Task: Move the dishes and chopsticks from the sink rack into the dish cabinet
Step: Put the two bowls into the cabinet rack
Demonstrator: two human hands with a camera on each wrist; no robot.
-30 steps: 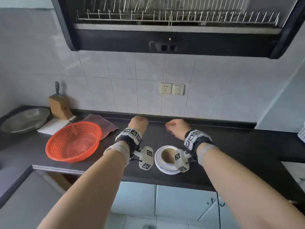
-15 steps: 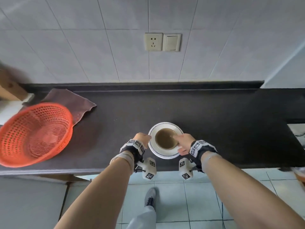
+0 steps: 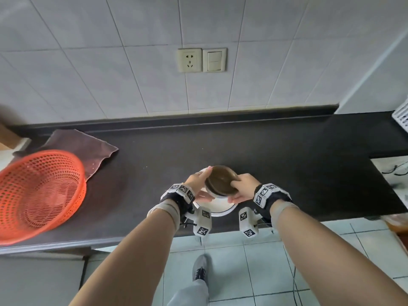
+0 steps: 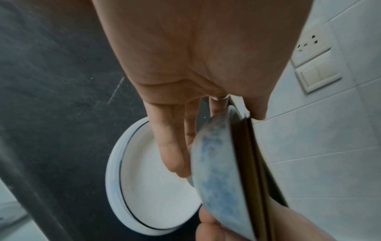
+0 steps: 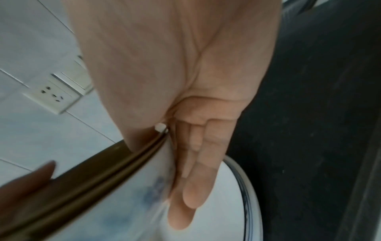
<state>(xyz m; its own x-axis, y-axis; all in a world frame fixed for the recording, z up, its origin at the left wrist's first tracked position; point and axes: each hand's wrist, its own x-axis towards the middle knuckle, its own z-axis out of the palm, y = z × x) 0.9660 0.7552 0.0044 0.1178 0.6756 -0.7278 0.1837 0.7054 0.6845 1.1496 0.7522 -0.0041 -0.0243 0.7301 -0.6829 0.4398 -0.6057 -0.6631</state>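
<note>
Both hands hold one bowl [image 3: 221, 181] just below the middle of the head view: the left hand [image 3: 198, 184] and right hand [image 3: 242, 186] each pinch its rim, thumb on the brown inside, fingers [image 4: 173, 151] stretched under its blue-mottled outside. It hangs tilted just above a white plate [image 3: 220, 207] near the front edge of the dark counter [image 3: 287, 155]. Forearms reach up from the bottom of the frame. Wrist views are blurred, and the bowl hides part of the plate. An orange basket [image 3: 37, 195] is cut off at the left edge. Half a second ago the bowl sat on the plate; now it is lifted.
</note>
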